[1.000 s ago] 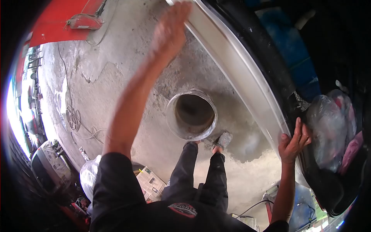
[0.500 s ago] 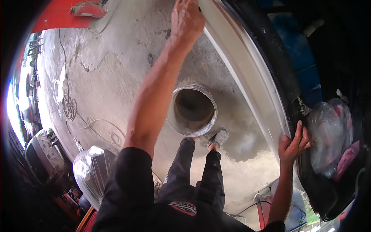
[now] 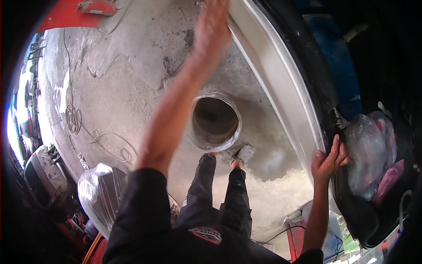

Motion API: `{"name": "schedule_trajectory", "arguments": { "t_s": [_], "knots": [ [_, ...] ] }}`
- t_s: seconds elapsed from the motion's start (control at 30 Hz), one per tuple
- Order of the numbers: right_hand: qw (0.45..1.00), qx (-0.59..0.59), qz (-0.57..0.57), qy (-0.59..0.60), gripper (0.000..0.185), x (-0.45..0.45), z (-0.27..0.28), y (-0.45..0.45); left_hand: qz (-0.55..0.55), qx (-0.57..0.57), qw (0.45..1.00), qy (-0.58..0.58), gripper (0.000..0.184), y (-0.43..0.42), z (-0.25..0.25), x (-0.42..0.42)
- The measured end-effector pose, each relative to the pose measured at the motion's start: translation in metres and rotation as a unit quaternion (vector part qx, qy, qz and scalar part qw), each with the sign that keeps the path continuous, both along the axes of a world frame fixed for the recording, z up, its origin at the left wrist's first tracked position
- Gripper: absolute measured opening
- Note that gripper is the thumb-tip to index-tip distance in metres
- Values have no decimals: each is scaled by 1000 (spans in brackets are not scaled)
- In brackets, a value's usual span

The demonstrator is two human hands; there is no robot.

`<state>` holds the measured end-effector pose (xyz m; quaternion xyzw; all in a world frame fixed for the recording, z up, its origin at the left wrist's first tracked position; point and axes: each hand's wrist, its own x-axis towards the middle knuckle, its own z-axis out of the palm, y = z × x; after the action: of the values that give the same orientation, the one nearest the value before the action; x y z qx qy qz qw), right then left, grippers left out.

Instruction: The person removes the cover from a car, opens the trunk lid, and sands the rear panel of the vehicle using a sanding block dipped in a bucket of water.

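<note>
A long white car body panel (image 3: 281, 83) curves down the right side, bordered by a black edge (image 3: 303, 57). My left hand (image 3: 214, 31) is at the panel's upper end, blurred by motion, and its fingers are cut off by the top of the picture. Whether it holds anything is hidden. Lower down, my right hand (image 3: 329, 163) rests on the panel's black edge with thumb and fingers apart, holding nothing. On the floor between my arms and just beyond my feet stands a round bucket (image 3: 239, 132) with dark contents.
Clear plastic bags (image 3: 369, 154) and a pink packet (image 3: 389, 182) lie inside the dark opening at right. A plastic-wrapped object (image 3: 101, 196) stands at left, near a coiled hose or cable (image 3: 72, 121). Wet concrete (image 3: 272, 163) surrounds my shoe.
My left hand has moved slightly up along the panel, partly out of the picture. My right hand stays on the black edge. The whole view has shifted a little.
</note>
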<state>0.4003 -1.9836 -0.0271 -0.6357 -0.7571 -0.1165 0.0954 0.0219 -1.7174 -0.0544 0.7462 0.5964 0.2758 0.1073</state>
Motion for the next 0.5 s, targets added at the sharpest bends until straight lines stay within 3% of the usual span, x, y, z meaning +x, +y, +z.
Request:
{"name": "schedule_trajectory", "arguments": {
  "t_s": [0.03,0.1,0.23,0.27,0.37,0.43,0.5],
  "knots": [
    [1000,0,-3,-2,69,0,-1,-1,-4,140,990,31,77,-31,-37,21],
    [1000,2,-6,-4,70,0,-1,0,-19,77,997,-17,82,-97,-30,69],
    [1000,-8,-2,-13,71,0,0,-1,-3,128,992,4,65,-51,-40,34],
    [1000,-8,-2,-12,71,1,-2,0,-6,145,989,-27,84,-22,-34,18],
    [1000,-8,-6,-7,70,3,-1,-4,12,109,994,-18,56,8,-23,6],
    [1000,-1,-4,-4,70,2,-2,-1,-46,49,964,-256,70,-62,-66,52],
    [1000,-3,-3,5,70,0,0,0,-124,-7,963,-238,59,-156,-47,89]
  ]
}}
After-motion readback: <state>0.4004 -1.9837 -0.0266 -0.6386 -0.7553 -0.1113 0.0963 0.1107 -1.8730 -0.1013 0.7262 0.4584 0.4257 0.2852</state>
